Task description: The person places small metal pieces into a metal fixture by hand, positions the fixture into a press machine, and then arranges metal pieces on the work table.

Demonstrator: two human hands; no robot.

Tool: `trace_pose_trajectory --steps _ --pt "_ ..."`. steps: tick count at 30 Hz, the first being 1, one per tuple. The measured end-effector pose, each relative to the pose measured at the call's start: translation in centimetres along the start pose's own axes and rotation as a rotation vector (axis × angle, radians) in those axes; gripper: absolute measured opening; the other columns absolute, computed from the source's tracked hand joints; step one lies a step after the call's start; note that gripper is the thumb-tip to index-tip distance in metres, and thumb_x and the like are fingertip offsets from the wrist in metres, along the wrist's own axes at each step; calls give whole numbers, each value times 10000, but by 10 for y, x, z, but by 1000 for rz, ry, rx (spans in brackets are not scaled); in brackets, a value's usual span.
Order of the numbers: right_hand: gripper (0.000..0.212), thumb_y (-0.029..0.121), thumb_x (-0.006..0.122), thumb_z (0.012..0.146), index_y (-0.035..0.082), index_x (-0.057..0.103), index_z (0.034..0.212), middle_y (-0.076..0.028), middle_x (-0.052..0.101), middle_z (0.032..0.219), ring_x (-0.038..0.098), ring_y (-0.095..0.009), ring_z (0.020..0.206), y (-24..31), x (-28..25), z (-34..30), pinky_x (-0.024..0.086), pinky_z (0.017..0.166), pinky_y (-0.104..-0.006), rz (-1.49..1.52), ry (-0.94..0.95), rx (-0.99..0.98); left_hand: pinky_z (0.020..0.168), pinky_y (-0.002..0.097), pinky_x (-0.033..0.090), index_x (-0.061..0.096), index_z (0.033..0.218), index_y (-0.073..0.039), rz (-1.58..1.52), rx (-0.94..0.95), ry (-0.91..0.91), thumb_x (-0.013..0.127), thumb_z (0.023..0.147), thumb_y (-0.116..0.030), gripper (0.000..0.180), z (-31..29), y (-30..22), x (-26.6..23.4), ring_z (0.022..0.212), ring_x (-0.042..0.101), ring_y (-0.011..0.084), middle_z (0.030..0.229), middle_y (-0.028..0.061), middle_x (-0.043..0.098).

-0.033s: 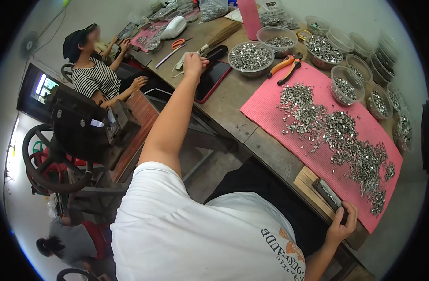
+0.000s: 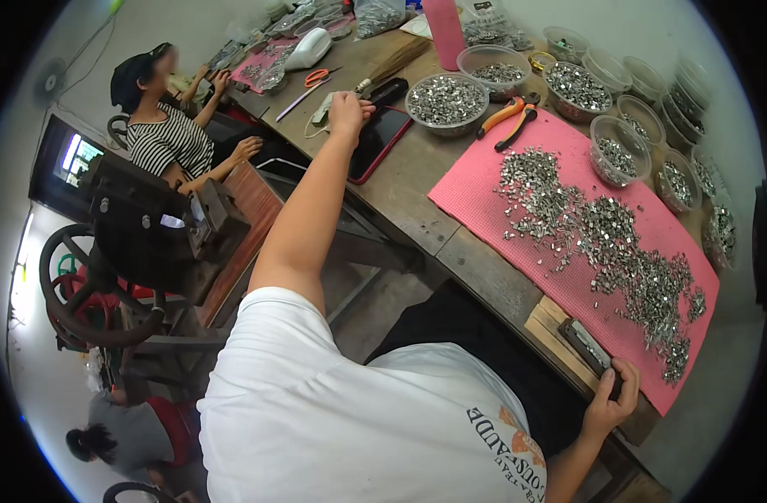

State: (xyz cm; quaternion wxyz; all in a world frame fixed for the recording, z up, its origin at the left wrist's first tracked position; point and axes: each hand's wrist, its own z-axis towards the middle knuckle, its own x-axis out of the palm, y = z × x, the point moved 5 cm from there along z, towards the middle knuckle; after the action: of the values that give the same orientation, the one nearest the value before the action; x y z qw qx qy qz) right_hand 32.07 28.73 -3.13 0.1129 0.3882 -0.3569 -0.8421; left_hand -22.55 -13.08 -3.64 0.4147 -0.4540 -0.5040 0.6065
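Note:
My left hand [image 2: 347,114] is stretched far out over the table, its fingers curled closed. What they hold, if anything, is hidden. Beside it lie a long black object [image 2: 388,91], a dark-screened tablet [image 2: 382,144] in a red case, and a pale object with a cord [image 2: 323,112]. At the table's near right edge, my right hand [image 2: 613,397] grips the end of a narrow dark metal holder [image 2: 584,342] with silvery pieces along its top. That holder rests by a wooden strip [image 2: 559,335]. A pink mat [image 2: 475,183] beyond it bears a spread of small silvery metal pieces [image 2: 605,243].
Clear plastic tubs [image 2: 446,102] of metal pieces line the far side. Orange-handled pliers [image 2: 511,119] lie at the mat's edge; orange scissors [image 2: 317,78] and a straw brush [image 2: 396,64] lie farther off. A machine with a handwheel [image 2: 103,285] and a co-worker [image 2: 170,138] are at left.

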Motion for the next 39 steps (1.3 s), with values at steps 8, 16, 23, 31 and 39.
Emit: trace_pose_trajectory --steps 8,16,23,31,39 --pt "133 -28 589 902 -46 647 1020 -147 655 1012 623 -262 952 4 3 3 478 896 -349 -21 35 -34 671 286 550 601 1105 -8 -133 125 143 549 1007 -213 233 -36 -38 34 807 727 190 1063 121 695" --pt "145 -21 619 850 -38 652 991 -153 666 967 612 -311 906 9 3 5 471 868 -390 22 -25 -25 800 275 530 651 1088 -39 -306 129 574 608 1002 -180 170 -151 -111 61 911 709 174 1066 112 730" --pt "167 18 626 844 -35 672 996 -158 665 1002 640 -306 957 13 3 2 492 900 -375 81 -108 2 834 263 491 697 1059 13 -235 258 958 648 973 -111 159 -246 -122 117 926 644 99 1009 50 721" --pt "120 8 647 877 -35 682 983 -127 682 971 651 -224 905 7 13 6 503 829 -309 273 -222 71 790 311 548 751 911 -21 58 770 1199 750 816 -39 97 -376 -117 163 908 707 230 989 117 734" --pt "121 53 669 904 -32 691 988 -123 685 975 650 -204 889 4 8 4 507 805 -297 351 -267 29 739 350 469 726 841 -89 146 833 1227 755 791 -88 58 -428 -104 183 820 676 224 916 28 712"
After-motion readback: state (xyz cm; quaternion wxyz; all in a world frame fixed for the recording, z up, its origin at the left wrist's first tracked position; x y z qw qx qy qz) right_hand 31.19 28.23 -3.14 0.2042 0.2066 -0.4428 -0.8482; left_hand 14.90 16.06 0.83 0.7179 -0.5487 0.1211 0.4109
